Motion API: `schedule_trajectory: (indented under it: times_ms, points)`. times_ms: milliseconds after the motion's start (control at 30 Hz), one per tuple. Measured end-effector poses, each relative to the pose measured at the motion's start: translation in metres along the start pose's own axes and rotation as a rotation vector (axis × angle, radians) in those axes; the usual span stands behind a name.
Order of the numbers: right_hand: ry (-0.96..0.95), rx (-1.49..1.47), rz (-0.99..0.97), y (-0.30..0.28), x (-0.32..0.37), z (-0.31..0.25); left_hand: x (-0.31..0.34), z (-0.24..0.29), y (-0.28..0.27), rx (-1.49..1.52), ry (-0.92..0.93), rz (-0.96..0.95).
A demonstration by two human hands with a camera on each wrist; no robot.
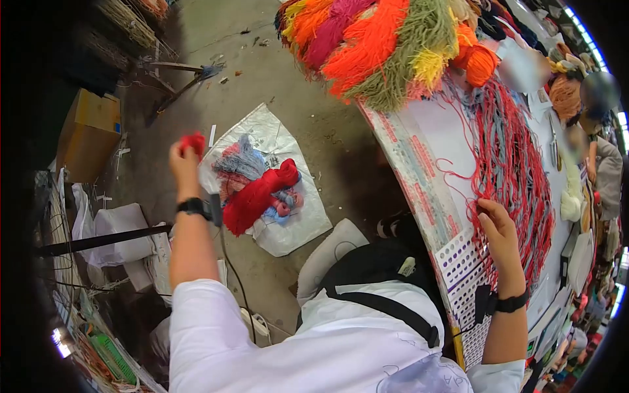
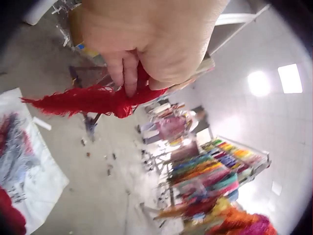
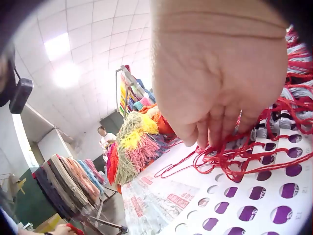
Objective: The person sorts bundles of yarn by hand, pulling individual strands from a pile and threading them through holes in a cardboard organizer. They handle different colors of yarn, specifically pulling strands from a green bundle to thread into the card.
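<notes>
My left hand is raised beside the white sack, fingers curled round a small bunch of red yarn. In the left wrist view the red yarn hangs out from under the left hand, its frayed end to the left. My right hand is over the table, its relaxed fingers touching red strands at the near end of a long spread of red and grey yarn. In the right wrist view the fingers of the right hand rest on looped red strands above a white board with round holes.
A white sack on the floor bears a thick red skein and grey-blue yarn. Colourful yarn bundles cover the table's far end. A cardboard box stands at the left; a black cable hangs below my left arm.
</notes>
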State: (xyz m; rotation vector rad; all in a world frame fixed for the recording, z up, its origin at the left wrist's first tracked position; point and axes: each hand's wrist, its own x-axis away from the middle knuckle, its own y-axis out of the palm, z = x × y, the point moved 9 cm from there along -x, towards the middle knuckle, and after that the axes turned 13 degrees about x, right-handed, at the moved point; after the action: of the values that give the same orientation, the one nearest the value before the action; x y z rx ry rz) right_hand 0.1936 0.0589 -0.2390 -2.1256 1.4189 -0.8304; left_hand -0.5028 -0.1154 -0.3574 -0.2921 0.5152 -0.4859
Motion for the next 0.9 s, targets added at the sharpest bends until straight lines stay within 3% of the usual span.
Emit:
schedule_trajectory:
  times_ms: [67,100,167,200,233,300,333,367,400,467,533,567,600,667,700,767,833,900]
  points:
    - [0.022,0.024,-0.017,0.000,0.001,-0.002,0.064,-0.003,0.038,-0.053,-0.074,-0.079]
    - [0.039,0.027,-0.006,0.000,0.002,-0.002,0.100,-0.064,0.060,-0.096,-0.261,-0.155]
    - [0.064,0.015,-0.005,0.001,0.003,-0.005,0.161,-0.038,0.094,-0.315,-0.095,-0.284]
    - [0.061,0.019,-0.017,0.003,0.003,-0.008,0.210,-0.114,0.122,-0.155,-0.250,-0.476]
    - [0.046,0.045,-0.031,0.004,0.002,-0.011,0.254,-0.123,0.137,-0.077,-0.450,-0.589]
    - [0.040,0.074,-0.043,0.003,0.001,-0.012,0.350,-0.175,0.171,-0.116,-0.832,-1.054]
    - [0.036,0.080,-0.043,0.001,0.000,-0.014,0.400,-0.188,0.196,-0.044,-0.619,-1.538]
    - [0.085,0.057,-0.050,-0.001,-0.001,-0.011,0.411,-0.167,0.190,0.186,-0.847,-1.515]
    - [0.134,0.031,-0.057,-0.001,-0.002,-0.008,0.396,-0.126,0.170,0.031,-1.292,-1.308]
    - [0.149,0.001,-0.032,0.001,-0.003,-0.012,0.354,-0.103,0.161,-0.060,-1.218,-1.264]
    - [0.095,0.052,-0.051,-0.002,-0.003,-0.015,0.284,-0.114,0.180,0.128,-0.933,-1.058]
    - [0.104,0.066,-0.046,-0.004,0.000,-0.022,0.222,-0.099,0.181,0.357,-0.745,-0.691]
    - [0.099,0.078,-0.025,-0.007,0.002,-0.027,0.154,-0.088,0.175,0.284,-0.332,-0.400]
    - [0.041,0.070,0.052,-0.011,0.006,-0.015,0.031,0.035,0.175,0.392,-0.278,-0.237]
    - [-0.015,0.115,0.124,-0.019,0.009,-0.030,-0.010,0.136,0.171,0.527,-0.125,-0.167]
    - [-0.155,0.207,0.227,-0.033,0.020,-0.058,-0.063,0.286,0.188,0.751,0.094,-0.270]
    - [-0.178,0.203,0.288,-0.046,0.035,-0.068,-0.091,0.399,0.233,0.965,0.213,-0.507]
    - [-0.203,0.183,0.340,-0.060,0.055,-0.079,-0.115,0.446,0.305,0.637,0.197,-0.619]
